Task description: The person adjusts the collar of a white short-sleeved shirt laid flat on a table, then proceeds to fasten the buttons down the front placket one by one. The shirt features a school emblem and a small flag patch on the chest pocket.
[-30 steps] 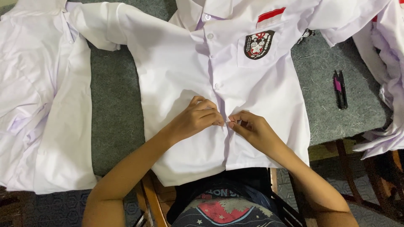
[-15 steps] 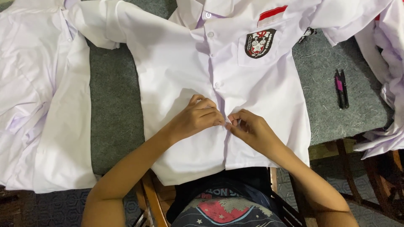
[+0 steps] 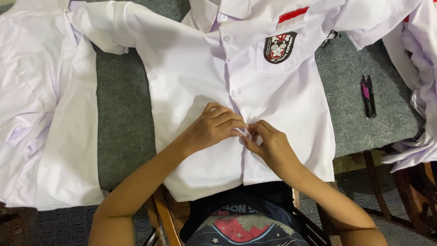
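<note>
A white short-sleeved shirt (image 3: 195, 77) lies front up on a grey felt-covered table (image 3: 123, 118), with a dark crest badge (image 3: 279, 47) and a red-and-white strip on its chest pocket. My left hand (image 3: 213, 126) and my right hand (image 3: 266, 145) meet at the button placket in the lower half of the shirt. Both pinch the fabric edges together at one button there. The button itself is hidden under my fingertips. The buttons higher up the placket are fastened.
Another white shirt (image 3: 41, 109) lies spread at the left. More white garments (image 3: 416, 68) hang over the table's right edge. Small black thread snips with a pink stripe (image 3: 367, 95) lie on the felt at the right. A wooden chair frame (image 3: 164, 218) is below.
Nothing has clearly moved; both hands stay pinched at the same spot on the placket, with only slight finger shifts.
</note>
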